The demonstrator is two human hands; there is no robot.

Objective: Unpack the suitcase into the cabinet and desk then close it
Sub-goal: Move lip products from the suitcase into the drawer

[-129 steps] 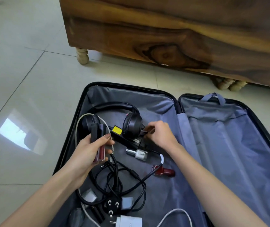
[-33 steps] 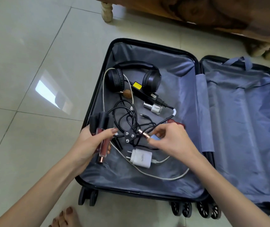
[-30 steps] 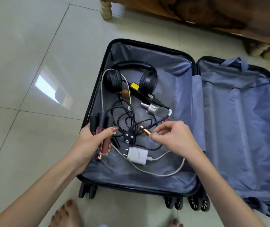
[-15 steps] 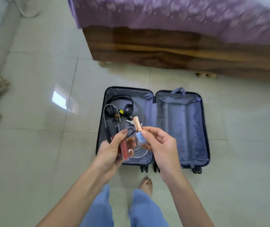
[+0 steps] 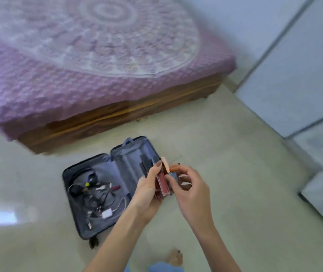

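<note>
The open suitcase [image 5: 105, 165] lies flat on the tiled floor. Its left half holds black headphones [image 5: 84, 178], tangled cables, a white charger [image 5: 106, 213] and a dark red lipstick [image 5: 115, 187]. High above it, my left hand [image 5: 147, 191] grips a bunch of lip gloss tubes [image 5: 161, 183] with black caps. My right hand [image 5: 192, 188] pinches a small bottle with a rose-gold cap [image 5: 166, 166], held right beside those tubes. The frame is blurred.
A wooden bed [image 5: 117, 114] with a purple patterned cover [image 5: 78, 55] stands behind the suitcase. Pale cabinet panels [image 5: 294, 75] run along the right side. My bare foot [image 5: 175, 258] shows at the bottom edge.
I have stood up and turned right; the suitcase now lies far below at lower left. My right hand has carried the small bottle up against the tubes in my left hand.
</note>
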